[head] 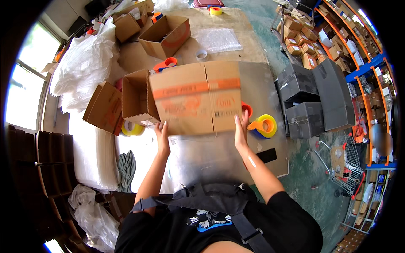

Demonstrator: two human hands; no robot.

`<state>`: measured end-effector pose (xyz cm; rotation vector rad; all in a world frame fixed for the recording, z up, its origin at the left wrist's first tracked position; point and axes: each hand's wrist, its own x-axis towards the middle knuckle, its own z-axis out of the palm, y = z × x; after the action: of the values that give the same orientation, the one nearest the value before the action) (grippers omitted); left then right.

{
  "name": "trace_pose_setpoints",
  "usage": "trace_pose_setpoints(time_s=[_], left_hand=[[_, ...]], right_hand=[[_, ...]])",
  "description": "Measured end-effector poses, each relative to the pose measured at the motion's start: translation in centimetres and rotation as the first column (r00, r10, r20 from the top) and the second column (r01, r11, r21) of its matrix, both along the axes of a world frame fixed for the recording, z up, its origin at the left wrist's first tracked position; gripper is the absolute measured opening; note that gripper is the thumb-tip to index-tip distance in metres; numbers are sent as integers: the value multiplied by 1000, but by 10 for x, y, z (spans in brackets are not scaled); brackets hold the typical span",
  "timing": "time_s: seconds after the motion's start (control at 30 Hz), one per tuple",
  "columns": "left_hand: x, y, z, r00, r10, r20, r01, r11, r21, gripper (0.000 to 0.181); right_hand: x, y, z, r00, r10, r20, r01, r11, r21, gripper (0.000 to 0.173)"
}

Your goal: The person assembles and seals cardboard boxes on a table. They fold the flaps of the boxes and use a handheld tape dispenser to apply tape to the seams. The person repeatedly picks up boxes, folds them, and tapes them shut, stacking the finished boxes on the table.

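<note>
A flattened or thin-looking cardboard box (190, 110) with orange printing is held up before me, tilted, over the metal-topped table (202, 158). My left hand (163, 137) grips its lower left corner and my right hand (241, 129) its lower right edge. Whether the box has depth behind its face cannot be seen. Just left of it stands an open cardboard box (136, 95), with another carton (106, 109) leaning beside that. Close to my right hand lies a tape dispenser (264, 126) with a yellow roll. A red-orange dispenser (246, 109) is partly hidden behind the box.
Bubble wrap (218, 40) and an open carton (164, 36) lie farther back. A black phone-like slab (266, 155) rests near the table's right edge. Grey cloth (126, 170) lies at left. Black boxes (305, 118), a shopping cart (345, 170) and a person (360, 136) are at right.
</note>
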<state>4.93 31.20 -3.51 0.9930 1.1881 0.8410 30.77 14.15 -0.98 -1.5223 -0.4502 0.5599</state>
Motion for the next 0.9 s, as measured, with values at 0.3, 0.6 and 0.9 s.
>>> trace_pose_setpoints(time_s=[0.3, 0.6, 0.9], left_hand=[[-91, -121, 81, 980, -197, 39, 183, 957, 224, 55], [-119, -183, 96, 999, 2, -43, -5, 997, -73, 40], [-120, -228, 107, 918, -377, 122, 396, 859, -325, 64]], right_hand=[[-82, -156, 28, 992, 113, 62, -118, 990, 80, 80], [-84, -179, 42, 971, 224, -77, -204, 956, 211, 57], [-40, -177, 36, 650, 757, -71, -722, 644, 251, 92]])
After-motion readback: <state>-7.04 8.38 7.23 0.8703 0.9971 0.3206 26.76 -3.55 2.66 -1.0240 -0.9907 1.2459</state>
